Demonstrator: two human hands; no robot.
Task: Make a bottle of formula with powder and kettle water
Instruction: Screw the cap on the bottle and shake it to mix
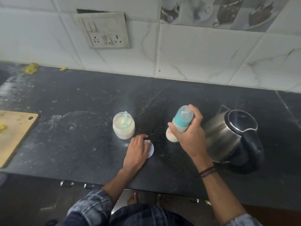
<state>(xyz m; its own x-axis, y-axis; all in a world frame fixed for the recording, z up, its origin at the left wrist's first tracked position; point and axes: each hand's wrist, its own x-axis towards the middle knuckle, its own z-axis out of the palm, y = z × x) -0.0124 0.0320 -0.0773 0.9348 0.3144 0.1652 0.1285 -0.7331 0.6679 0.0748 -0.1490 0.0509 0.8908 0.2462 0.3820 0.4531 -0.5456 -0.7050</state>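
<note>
We see both forearms reaching up from the bottom of the frame over a dark worktop (73,144). The right hand (189,136) is raised at centre right, wrist bent, forearm running down to the lower right edge with dark bands around the wrist. Its fingers are wrapped around a baby bottle (180,123), which it holds off the worktop, tilted with the capped top pointing toward the upper right and the base toward the lower left. The bottle has a teal collar and a clear cap; its lower body looks milky — the outline is blurred, so we cannot read the markings on it. The hand covers much of the bottle's right side.

The left hand (138,151) lies palm down at centre, fingers loosely spread and flat, resting on a white round lid (150,150) that sits on the worktop. Most of the lid is hidden under the hand; only its right edge shows.

Just above the left hand stands an open clear jar (124,126) of pale powder, with a light green scoop (125,121) standing in it. To the right of the bottle, close behind the right hand, sits a steel kettle (228,139) with a black lid and handle — its left flank is partly covered by the hand.

A wooden cutting board (14,132) is cut off by the left edge. On the tiled wall at upper left we see a switch panel (104,31). Bare feet show below the worktop's front edge, dim and hard to make out.
</note>
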